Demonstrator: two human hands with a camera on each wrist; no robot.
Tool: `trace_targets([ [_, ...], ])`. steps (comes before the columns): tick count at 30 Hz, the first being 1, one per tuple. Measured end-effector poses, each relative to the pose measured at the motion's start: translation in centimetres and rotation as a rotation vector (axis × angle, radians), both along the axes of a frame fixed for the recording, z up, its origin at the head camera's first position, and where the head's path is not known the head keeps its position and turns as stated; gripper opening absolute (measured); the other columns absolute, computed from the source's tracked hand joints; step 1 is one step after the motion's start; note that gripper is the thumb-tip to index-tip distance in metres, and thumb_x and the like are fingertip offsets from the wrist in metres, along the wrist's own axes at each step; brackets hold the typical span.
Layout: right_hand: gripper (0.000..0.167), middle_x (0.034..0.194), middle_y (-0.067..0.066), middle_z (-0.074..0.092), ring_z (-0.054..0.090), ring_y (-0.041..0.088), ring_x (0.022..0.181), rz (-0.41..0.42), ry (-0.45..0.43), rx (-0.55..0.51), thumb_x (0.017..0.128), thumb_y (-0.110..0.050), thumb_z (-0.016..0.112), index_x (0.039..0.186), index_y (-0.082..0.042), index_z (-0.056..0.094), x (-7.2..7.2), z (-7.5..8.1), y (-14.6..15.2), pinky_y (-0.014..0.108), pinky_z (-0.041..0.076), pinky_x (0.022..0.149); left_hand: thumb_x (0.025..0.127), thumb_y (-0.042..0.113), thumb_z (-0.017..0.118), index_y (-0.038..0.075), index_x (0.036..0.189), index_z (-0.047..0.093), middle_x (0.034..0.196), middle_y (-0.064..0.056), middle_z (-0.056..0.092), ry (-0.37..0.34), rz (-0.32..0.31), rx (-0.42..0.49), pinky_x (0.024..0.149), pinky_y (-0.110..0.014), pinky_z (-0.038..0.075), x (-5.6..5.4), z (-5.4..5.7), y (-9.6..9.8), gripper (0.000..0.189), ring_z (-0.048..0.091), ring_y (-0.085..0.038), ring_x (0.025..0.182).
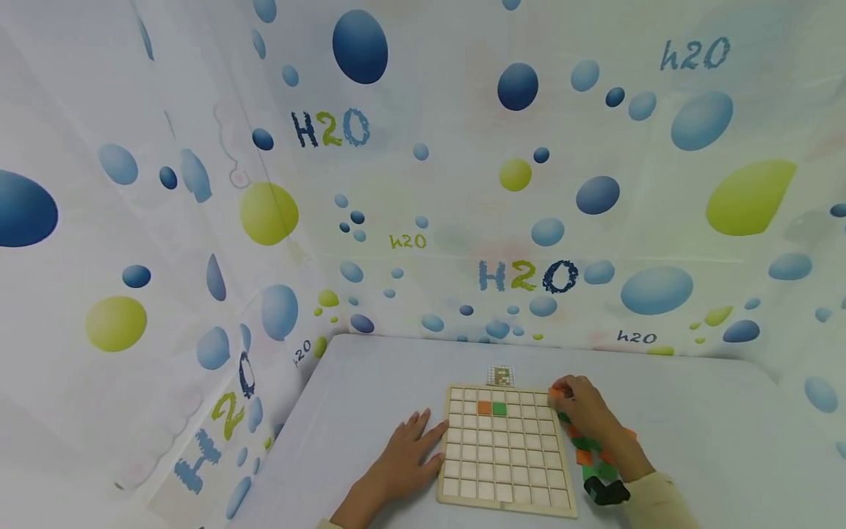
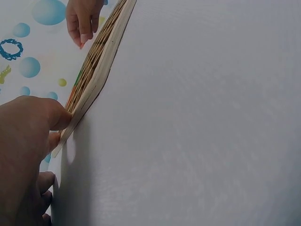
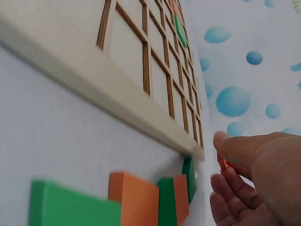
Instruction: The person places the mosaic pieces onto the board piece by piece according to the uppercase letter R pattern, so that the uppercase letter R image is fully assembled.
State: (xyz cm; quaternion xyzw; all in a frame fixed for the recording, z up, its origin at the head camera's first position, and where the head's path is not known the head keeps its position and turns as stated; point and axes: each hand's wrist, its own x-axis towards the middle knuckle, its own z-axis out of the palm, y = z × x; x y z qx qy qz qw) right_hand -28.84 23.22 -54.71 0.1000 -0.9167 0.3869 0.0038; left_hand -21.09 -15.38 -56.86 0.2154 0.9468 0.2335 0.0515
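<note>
A wooden grid board (image 1: 476, 503) lies on the white table. My left hand (image 1: 406, 455) rests at its left edge, fingers spread, with the thumb and a finger touching the rim. Near the board's upper right corner, my right hand (image 1: 584, 408) pinches an orange tile (image 3: 221, 161) between thumb and fingers. Within the grid, an orange square (image 1: 485, 408) and a green square (image 1: 499, 408) sit side by side in the second row. Loose tiles lie along the right side, among them a green tile (image 3: 75, 207) and an orange tile (image 3: 138, 197), partly hidden by the right forearm in the head view.
Just beyond the board's top edge is a small card (image 1: 500, 375) with a gridded coloured pattern. A black object (image 1: 604, 491) of unclear kind lies by the right sleeve. Patterned sheeting (image 1: 456, 198) with blue and green dots rises behind the table and on the left.
</note>
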Motion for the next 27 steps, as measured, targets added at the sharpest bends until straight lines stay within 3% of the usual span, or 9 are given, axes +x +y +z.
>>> trace_targets([
  [5,0.026,0.115,0.019,0.061,0.062,0.030,0.104,-0.006,-0.015,0.009,0.099,-0.011,0.069,0.119,0.005,0.067,-0.3,-0.3,-1.7,0.050,0.055,0.090,0.108,0.048,0.051,0.028,0.163,0.043,0.172,-0.018,0.029,-0.007,0.008,-0.006,0.125,-0.068,0.022,0.0,0.0,0.0,0.059,0.024,-0.043,0.160],
  [13,0.024,0.112,0.015,0.062,0.065,0.026,0.098,0.075,0.034,-0.015,0.099,-0.010,0.074,0.118,0.003,0.069,0.2,-0.6,-3.9,0.043,0.058,0.086,0.107,0.047,0.051,0.029,0.163,0.044,0.172,-0.018,0.030,-0.005,0.013,-0.001,0.125,-0.068,0.022,-0.1,0.1,0.1,0.059,0.024,-0.043,0.160],
  [17,0.025,0.110,0.011,0.062,0.065,0.024,0.097,0.077,0.030,-0.012,0.097,-0.012,0.076,0.118,-0.001,0.068,0.3,-0.7,-4.9,0.043,0.058,0.085,0.107,0.047,0.052,0.028,0.162,0.044,0.172,-0.018,0.030,-0.002,0.011,0.001,0.124,-0.069,0.023,-0.1,0.0,0.1,0.059,0.024,-0.043,0.159],
  [27,0.007,0.096,0.002,0.062,0.061,0.018,0.087,0.068,0.083,0.061,0.096,-0.013,0.078,0.097,-0.012,0.071,0.1,-1.0,-6.6,0.048,0.053,0.081,0.107,0.047,0.053,0.028,0.162,0.044,0.172,-0.018,0.030,-0.002,0.010,-0.003,0.124,-0.069,0.024,0.1,0.0,0.2,0.059,0.025,-0.043,0.159],
])
